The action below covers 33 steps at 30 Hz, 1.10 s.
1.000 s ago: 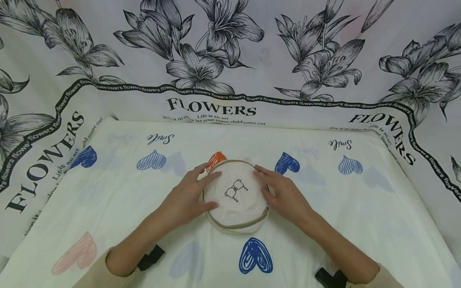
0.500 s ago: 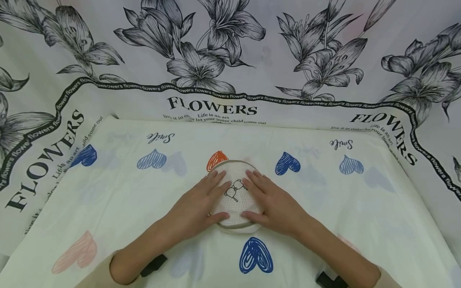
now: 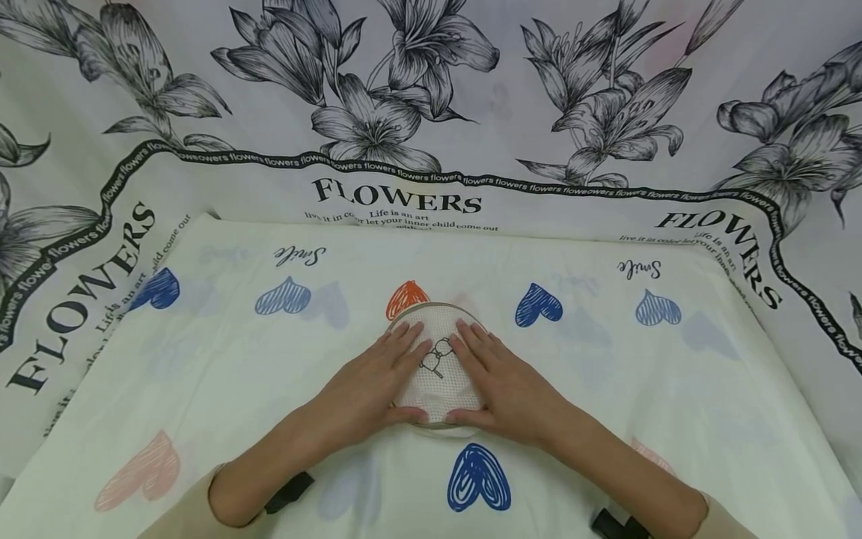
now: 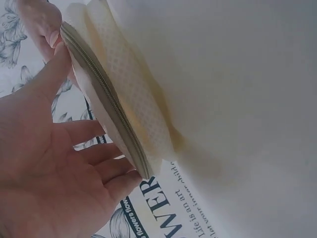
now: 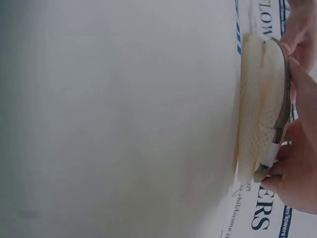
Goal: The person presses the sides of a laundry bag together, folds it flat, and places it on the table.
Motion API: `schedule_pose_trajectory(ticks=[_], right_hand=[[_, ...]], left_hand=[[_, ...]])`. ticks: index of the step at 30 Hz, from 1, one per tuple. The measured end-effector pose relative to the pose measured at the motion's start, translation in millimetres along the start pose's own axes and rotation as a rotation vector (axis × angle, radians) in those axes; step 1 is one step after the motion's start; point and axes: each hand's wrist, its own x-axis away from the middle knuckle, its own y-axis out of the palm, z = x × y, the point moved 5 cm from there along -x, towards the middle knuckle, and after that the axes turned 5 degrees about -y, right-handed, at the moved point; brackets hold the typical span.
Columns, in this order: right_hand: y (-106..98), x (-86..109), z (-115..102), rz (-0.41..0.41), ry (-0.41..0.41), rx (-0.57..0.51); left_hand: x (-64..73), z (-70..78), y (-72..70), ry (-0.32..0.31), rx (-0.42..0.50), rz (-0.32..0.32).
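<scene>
A round, cream mesh laundry bag (image 3: 441, 393) lies on the cloth, with a small dark line drawing (image 3: 434, 364) on its top. My left hand (image 3: 377, 378) rests on its left side, fingers spread and nearly straight. From the other side my right hand (image 3: 508, 389) presses on the top in the same way, and both thumbs lie along the near rim. A zipper (image 4: 106, 94) runs round the upper rim in the left wrist view. Seen from the right, the mesh side wall (image 5: 251, 109) bulges softly below the rim, and a zipper end (image 5: 261, 172) shows near my fingers.
The bag sits on a white cloth (image 3: 222, 404) printed with hearts, among them an orange heart (image 3: 406, 299) behind it and a blue heart (image 3: 479, 477) in front. A flower-printed sheet (image 3: 572, 213) rises behind and along both sides.
Both hands have moved inward from the bag's side edges onto its top, now covering part of the drawing and the rim. Over the last half second they have shifted only slightly.
</scene>
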Motion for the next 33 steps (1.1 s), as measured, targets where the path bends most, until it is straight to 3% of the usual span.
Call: schedule_pose_trajectory(ticks=[8,15,23,33], right_hand=[[6,-2.2,-1,-0.046,0.014,0.016],[8,-2.0,-2,-0.039,-0.007,0.038],[10,-4.0,-4,-0.065,-0.002,0.065],[12,-7.9,-7,-0.109,0.002,0.069]], left_hand=[[-2.5,-0.2,5.0,0.02,-0.015,-0.048],[-2.8,0.3,8.0,0.039,-0.06,-0.079],[-2.5,2.6,8.8,0.068,-0.081,-0.075],[-5.3,0.5,15.2,0.058,-0.095,-0.134]])
